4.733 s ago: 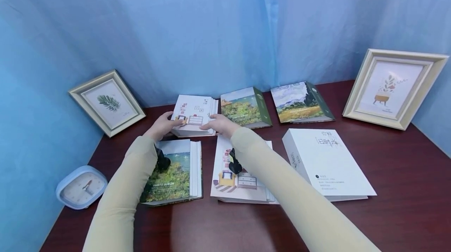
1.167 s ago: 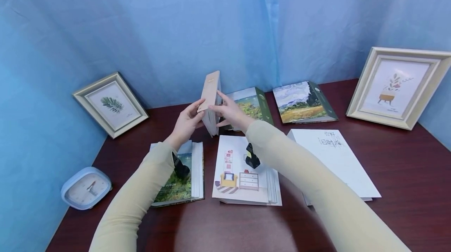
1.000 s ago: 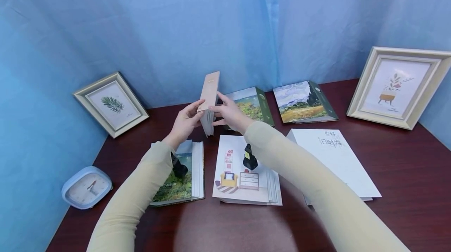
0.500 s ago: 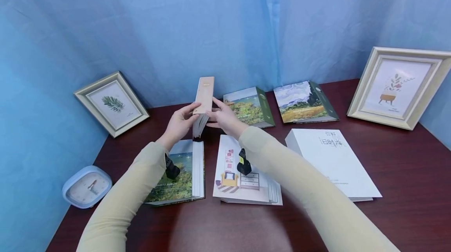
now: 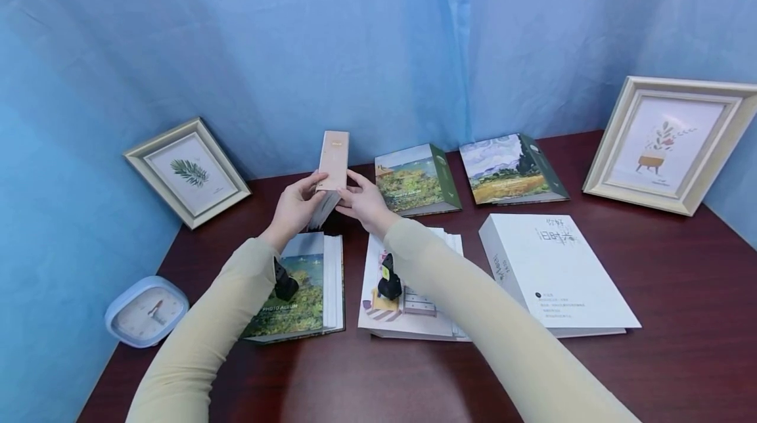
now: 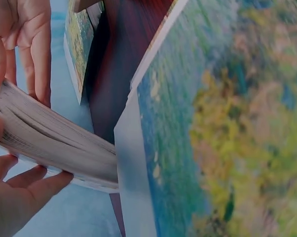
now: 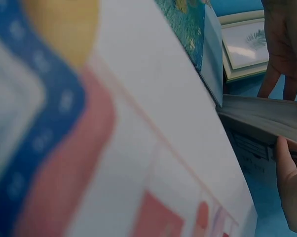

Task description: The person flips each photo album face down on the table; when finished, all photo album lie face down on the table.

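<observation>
A photo album with a pale pink spine [image 5: 334,159] stands on edge at the back of the table, spine upward. My left hand [image 5: 294,206] grips its left side near the front end, and my right hand [image 5: 368,205] grips the right side. In the left wrist view, the page edges [image 6: 59,133] fan slightly between the two hands. The right wrist view shows the right hand [image 7: 292,190] with its thumb against the cover. In front lie a green landscape photo album [image 5: 301,278] under the left wrist and a white illustrated album [image 5: 378,324] under the right wrist.
Two landscape albums [image 5: 408,180] [image 5: 503,170] lie at the back right. A thick white album [image 5: 568,272] lies at right. Picture frames stand at left [image 5: 188,173] and right [image 5: 668,147]. A blue clock [image 5: 146,311] stands by the left edge; a blue curtain [image 5: 331,48] hangs behind.
The rear album, flat at first, was tipped up on edge. Over the last second both hands have shifted it left and turned it so its spine points more toward me.
</observation>
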The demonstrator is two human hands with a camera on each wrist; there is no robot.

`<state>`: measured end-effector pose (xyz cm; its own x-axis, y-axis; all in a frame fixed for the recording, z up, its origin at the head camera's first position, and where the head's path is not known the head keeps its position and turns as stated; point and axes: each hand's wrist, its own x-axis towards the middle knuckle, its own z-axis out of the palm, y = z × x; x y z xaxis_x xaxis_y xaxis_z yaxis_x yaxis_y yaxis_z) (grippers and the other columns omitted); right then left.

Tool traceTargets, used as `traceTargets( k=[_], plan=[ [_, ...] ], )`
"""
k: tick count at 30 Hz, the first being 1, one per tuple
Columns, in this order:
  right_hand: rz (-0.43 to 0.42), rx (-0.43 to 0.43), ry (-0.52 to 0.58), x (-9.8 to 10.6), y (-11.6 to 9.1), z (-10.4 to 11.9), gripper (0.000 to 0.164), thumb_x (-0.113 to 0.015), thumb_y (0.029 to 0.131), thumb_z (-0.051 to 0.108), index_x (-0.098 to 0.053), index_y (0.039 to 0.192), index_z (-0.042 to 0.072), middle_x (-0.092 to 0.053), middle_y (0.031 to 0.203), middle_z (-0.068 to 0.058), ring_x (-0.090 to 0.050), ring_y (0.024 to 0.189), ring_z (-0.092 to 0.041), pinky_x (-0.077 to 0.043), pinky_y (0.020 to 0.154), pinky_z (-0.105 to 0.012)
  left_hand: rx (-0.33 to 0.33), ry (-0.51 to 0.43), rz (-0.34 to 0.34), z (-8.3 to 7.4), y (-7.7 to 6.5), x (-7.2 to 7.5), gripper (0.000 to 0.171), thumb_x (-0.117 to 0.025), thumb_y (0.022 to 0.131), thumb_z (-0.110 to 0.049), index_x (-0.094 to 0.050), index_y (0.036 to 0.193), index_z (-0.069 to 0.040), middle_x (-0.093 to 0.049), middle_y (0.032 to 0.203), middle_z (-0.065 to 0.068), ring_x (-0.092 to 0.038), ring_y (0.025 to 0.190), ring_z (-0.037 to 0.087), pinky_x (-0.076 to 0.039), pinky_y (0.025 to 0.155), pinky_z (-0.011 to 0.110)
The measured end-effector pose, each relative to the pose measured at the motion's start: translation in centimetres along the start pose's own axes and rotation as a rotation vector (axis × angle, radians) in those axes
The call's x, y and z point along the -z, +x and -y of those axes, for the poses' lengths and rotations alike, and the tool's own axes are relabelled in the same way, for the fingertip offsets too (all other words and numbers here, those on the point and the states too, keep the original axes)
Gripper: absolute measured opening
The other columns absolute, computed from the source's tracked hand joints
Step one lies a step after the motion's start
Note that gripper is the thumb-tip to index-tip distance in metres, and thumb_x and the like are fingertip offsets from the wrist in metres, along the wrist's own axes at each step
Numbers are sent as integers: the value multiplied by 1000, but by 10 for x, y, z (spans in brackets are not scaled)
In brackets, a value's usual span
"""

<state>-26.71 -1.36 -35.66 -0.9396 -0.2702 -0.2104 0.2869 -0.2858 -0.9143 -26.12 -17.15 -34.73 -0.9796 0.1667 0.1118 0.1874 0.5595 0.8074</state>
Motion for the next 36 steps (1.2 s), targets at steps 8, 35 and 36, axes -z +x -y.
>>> traceTargets(
  k=[8,35,36],
  plan=[
    [-39,-82,8,3,3,-8,58,-47,98,3,-26,151,16,-45,136,-22,-52,121,-33,-47,99,-34,1,252,55,6,3,-3,42,-56,96,-12,-52,138,-11,-47,142,15,-54,115,32,-42,80,39],
    [-19,-239,56,12,14,-14,55,-42,100,2,-20,150,2,-25,151,-20,-33,138,-30,-37,109,-36,107,489,209,0,11,-17,39,-55,96,-13,-54,136,-10,-38,148,18,-42,132,33,-45,88,41],
    [-18,-244,56,13,15,-14,56,-42,100,3,-18,151,3,-23,153,-19,-32,139,-30,-36,109,-36,114,502,213,0,11,-17,40,-55,96,-13,-54,136,-11,-38,148,17,-42,132,32,-46,90,41]
  ],
)
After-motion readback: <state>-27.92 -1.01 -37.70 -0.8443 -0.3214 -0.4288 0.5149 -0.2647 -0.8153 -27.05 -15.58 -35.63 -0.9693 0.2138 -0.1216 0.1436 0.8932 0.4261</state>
